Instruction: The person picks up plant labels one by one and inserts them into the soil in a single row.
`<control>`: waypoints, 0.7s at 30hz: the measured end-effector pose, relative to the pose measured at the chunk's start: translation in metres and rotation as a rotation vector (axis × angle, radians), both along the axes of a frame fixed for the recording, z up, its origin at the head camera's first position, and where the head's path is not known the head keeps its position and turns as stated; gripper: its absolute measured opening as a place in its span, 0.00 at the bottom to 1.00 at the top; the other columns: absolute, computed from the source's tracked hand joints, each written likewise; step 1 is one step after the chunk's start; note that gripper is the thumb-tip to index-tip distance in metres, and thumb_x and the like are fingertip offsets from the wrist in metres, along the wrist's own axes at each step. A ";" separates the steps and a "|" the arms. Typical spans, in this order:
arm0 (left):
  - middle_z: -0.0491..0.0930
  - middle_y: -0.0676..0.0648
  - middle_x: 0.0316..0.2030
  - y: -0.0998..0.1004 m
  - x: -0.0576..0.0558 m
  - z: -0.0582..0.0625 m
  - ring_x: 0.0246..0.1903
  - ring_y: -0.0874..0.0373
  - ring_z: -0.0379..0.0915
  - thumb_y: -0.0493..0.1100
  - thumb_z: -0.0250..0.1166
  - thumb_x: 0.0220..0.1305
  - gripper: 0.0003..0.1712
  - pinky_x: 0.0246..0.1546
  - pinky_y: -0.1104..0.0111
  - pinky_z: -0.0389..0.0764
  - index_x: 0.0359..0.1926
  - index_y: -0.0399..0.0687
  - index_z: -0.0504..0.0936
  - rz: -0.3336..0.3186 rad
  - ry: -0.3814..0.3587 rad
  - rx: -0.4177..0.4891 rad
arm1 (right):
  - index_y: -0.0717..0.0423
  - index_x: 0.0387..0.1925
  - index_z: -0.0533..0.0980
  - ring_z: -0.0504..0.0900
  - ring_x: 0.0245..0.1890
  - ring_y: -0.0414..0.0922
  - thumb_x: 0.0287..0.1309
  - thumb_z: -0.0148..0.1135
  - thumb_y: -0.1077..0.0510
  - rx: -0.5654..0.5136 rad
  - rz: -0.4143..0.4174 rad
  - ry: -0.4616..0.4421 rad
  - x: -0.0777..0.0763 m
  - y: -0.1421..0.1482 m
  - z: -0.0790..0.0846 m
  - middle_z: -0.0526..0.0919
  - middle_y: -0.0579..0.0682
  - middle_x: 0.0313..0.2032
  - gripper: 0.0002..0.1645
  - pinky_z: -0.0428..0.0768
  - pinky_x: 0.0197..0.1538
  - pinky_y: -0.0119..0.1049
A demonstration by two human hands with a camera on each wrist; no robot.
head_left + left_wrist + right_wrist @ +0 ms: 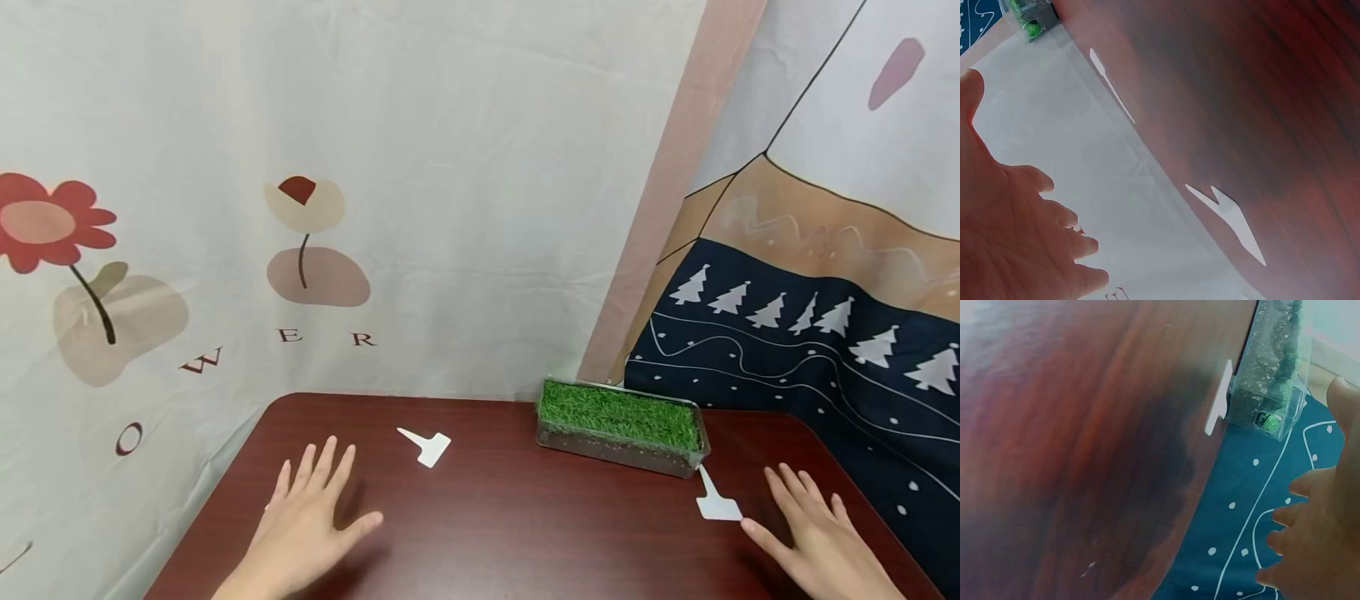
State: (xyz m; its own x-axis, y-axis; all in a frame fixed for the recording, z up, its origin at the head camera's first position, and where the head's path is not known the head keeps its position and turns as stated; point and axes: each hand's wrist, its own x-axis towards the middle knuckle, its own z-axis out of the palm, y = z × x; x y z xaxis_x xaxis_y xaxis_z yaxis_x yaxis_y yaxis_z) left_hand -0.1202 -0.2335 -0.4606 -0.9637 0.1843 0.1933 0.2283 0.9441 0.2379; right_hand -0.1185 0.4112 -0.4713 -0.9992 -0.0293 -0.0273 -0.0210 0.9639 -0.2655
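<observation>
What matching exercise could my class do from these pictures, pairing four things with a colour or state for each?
Things:
1. Left hand
2. Grass
3. Tabletop
4. Tag nearest the grass

Colours or states:
A. White
B. Fingers spread
C. Reddish-brown
D. Green

Pairs: 1-B, 2-D, 3-C, 4-A

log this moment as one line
left hand: empty; right hand: empty; left white tag: on table; right white tag: by grass box
</observation>
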 end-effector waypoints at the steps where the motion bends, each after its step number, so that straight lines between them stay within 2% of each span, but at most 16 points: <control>1: 0.51 0.32 0.80 0.001 0.000 0.000 0.78 0.29 0.43 0.76 0.63 0.64 0.59 0.77 0.46 0.22 0.81 0.42 0.59 -0.001 0.000 0.000 | 0.80 0.74 0.53 0.42 0.73 0.82 0.74 0.52 0.29 0.000 0.000 0.002 -0.001 -0.001 0.001 0.52 0.85 0.71 0.60 0.29 0.67 0.79; 6: 0.52 0.32 0.80 0.007 0.000 0.001 0.78 0.29 0.44 0.75 0.64 0.64 0.58 0.78 0.42 0.29 0.80 0.42 0.61 -0.015 0.023 0.012 | 0.79 0.75 0.54 0.46 0.73 0.81 0.74 0.52 0.30 0.011 0.011 0.030 -0.007 -0.007 0.009 0.52 0.84 0.71 0.58 0.33 0.68 0.80; 11: 0.55 0.31 0.79 0.014 -0.003 0.003 0.77 0.29 0.47 0.73 0.66 0.64 0.55 0.78 0.41 0.34 0.79 0.43 0.64 -0.025 0.058 0.026 | 0.78 0.76 0.54 0.49 0.73 0.80 0.75 0.53 0.32 -0.002 0.031 0.070 -0.013 -0.012 0.015 0.52 0.82 0.73 0.56 0.27 0.68 0.78; 13: 0.56 0.31 0.79 0.015 -0.003 0.004 0.77 0.29 0.48 0.73 0.66 0.64 0.55 0.77 0.39 0.38 0.78 0.43 0.65 -0.027 0.068 0.026 | 0.77 0.76 0.54 0.51 0.73 0.79 0.75 0.52 0.32 -0.008 0.034 0.078 -0.016 -0.015 0.018 0.53 0.82 0.73 0.56 0.28 0.69 0.78; 17: 0.57 0.31 0.78 0.018 -0.004 0.006 0.77 0.29 0.50 0.73 0.66 0.64 0.54 0.75 0.35 0.45 0.78 0.43 0.66 -0.028 0.068 0.028 | 0.76 0.76 0.56 0.57 0.71 0.78 0.76 0.52 0.32 -0.011 0.038 0.087 -0.023 -0.023 0.023 0.57 0.81 0.72 0.54 0.45 0.68 0.80; 21: 0.60 0.31 0.77 0.021 -0.004 0.005 0.76 0.29 0.53 0.72 0.67 0.63 0.54 0.72 0.35 0.51 0.77 0.43 0.68 -0.031 0.097 0.029 | 0.75 0.75 0.58 0.63 0.68 0.77 0.77 0.50 0.32 -0.009 0.040 0.098 -0.033 -0.029 0.027 0.61 0.80 0.71 0.52 0.61 0.64 0.77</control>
State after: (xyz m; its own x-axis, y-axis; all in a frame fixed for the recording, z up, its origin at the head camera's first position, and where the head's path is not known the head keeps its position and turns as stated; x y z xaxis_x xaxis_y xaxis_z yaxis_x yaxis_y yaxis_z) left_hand -0.1245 -0.2120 -0.4554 -0.9342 0.2063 0.2910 0.2801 0.9293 0.2405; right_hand -0.1518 0.3821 -0.4440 -0.9951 -0.0687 0.0705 -0.0853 0.9593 -0.2694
